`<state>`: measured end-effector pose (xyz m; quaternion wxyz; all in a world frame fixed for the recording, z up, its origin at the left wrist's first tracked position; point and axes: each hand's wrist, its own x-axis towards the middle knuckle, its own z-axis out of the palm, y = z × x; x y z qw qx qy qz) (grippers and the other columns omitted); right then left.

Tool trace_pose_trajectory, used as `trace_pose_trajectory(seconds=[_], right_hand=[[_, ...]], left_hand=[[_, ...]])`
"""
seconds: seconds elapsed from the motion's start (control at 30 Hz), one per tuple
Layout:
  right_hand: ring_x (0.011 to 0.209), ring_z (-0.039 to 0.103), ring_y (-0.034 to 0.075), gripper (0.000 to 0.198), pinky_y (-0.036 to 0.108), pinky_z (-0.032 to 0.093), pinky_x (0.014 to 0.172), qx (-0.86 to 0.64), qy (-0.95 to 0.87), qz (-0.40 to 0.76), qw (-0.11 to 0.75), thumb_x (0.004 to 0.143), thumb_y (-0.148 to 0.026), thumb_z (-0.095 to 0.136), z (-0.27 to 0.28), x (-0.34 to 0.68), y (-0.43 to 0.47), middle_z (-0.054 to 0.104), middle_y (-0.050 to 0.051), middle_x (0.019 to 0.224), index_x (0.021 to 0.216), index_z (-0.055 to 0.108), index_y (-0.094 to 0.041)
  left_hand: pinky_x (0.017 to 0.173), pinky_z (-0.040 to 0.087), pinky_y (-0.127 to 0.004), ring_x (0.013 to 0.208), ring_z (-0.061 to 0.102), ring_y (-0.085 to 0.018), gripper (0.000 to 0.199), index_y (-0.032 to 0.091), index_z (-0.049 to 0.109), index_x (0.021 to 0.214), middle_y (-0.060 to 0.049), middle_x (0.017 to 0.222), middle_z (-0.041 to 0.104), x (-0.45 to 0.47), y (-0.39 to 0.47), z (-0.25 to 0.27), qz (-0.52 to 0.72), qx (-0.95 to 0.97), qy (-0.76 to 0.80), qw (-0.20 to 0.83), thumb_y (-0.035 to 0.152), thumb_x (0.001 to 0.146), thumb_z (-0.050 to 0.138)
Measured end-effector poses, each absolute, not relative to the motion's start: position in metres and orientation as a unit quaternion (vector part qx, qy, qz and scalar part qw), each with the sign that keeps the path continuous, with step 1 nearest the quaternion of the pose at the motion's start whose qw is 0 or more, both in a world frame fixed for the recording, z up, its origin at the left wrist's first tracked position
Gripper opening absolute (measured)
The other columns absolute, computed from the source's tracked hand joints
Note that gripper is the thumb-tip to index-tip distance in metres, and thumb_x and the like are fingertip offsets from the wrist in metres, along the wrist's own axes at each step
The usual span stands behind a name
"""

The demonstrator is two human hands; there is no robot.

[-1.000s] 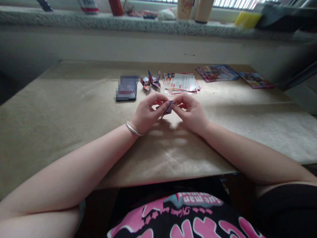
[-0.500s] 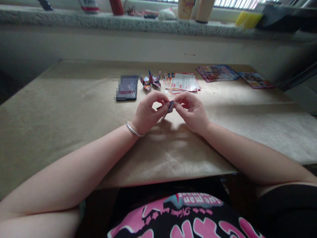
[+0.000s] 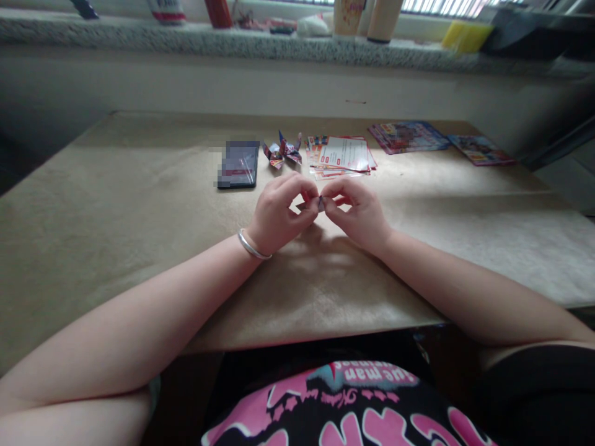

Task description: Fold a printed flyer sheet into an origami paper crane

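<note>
A small piece of folded paper [image 3: 320, 204] is pinched between the fingertips of both hands, just above the table. My left hand [image 3: 283, 204], with a silver bangle at its wrist, closes thumb and index finger on the paper's left part; a dark point of it shows inside the finger loop. My right hand [image 3: 357, 207] pinches it from the right, fingertips almost touching the left ones. Most of the paper is hidden by the fingers. Beyond the hands stand folded paper cranes [image 3: 283, 150] of printed, colourful paper.
A phone [image 3: 239, 164] lies left of the cranes. Right of them is a loose stack of printed cards [image 3: 346, 155]; colourful booklets [image 3: 409, 136] lie farther right on the brown-covered table [image 3: 139, 217]. Cups and a yellow block [image 3: 466, 36] stand on the stone windowsill [image 3: 260, 42].
The folded paper has turned and is now more covered by the fingers. My right hand has dropped slightly, and the fingertips of both hands have come closer together.
</note>
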<state>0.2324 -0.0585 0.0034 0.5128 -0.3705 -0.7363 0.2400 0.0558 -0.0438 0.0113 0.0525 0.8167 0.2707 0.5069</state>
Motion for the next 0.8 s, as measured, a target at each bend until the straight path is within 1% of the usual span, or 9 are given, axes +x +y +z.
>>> trace_pose_trajectory(seconds=[0.13,0.27,0.4,0.63,0.8], right_hand=[[0.077,0.062,0.011,0.002,0.026,0.053,0.067,-0.376,-0.733,0.238,0.515,0.084,-0.024,0.061,0.002,0.2323,-0.0585,0.064,-0.002,0.082,0.085,0.061,-0.022],[0.076,0.061,0.011,0.002,0.026,0.053,0.067,-0.38,-0.729,0.226,0.522,0.083,-0.024,0.063,0.0018,0.2324,-0.0587,0.063,-0.002,0.081,0.084,0.061,-0.022],[0.074,0.061,0.011,0.005,0.026,0.052,0.066,-0.39,-0.721,0.226,0.526,0.083,-0.026,0.064,0.0015,0.2325,-0.0587,0.063,-0.002,0.08,0.083,0.061,-0.022],[0.075,0.059,0.011,0.006,0.026,0.052,0.066,-0.374,-0.737,0.214,0.521,0.084,-0.027,0.063,0.0015,0.231,-0.0585,0.062,-0.003,0.081,0.083,0.059,-0.022],[0.076,0.059,0.011,0.008,0.026,0.052,0.067,-0.386,-0.74,0.216,0.507,0.086,-0.03,0.061,0.0017,0.2301,-0.0588,0.062,-0.002,0.084,0.084,0.058,-0.023]], left_hand=[[0.07,0.049,-0.027,0.073,0.059,-0.012,0.004,0.019,0.06,0.085,0.001,0.078,0.065,0.0554,-0.0436,0.0098,0.515,0.812,0.272,0.041,0.015,0.084,0.06],[0.074,0.051,-0.028,0.077,0.063,-0.013,0.002,0.019,0.062,0.085,0.0,0.082,0.068,0.0542,-0.0443,0.0087,0.516,0.809,0.276,0.052,0.019,0.086,0.061],[0.077,0.052,-0.03,0.08,0.065,-0.013,0.004,0.019,0.062,0.084,0.0,0.085,0.071,0.0537,-0.0446,0.0079,0.52,0.805,0.278,0.064,0.022,0.087,0.062],[0.073,0.051,-0.03,0.074,0.062,-0.014,0.006,0.02,0.058,0.079,0.001,0.078,0.067,0.0549,-0.0431,0.0084,0.509,0.812,0.283,0.032,0.02,0.084,0.062],[0.073,0.051,-0.029,0.075,0.061,-0.013,0.006,0.02,0.058,0.08,0.001,0.078,0.066,0.0557,-0.0444,0.0108,0.506,0.815,0.281,0.041,0.021,0.085,0.06]])
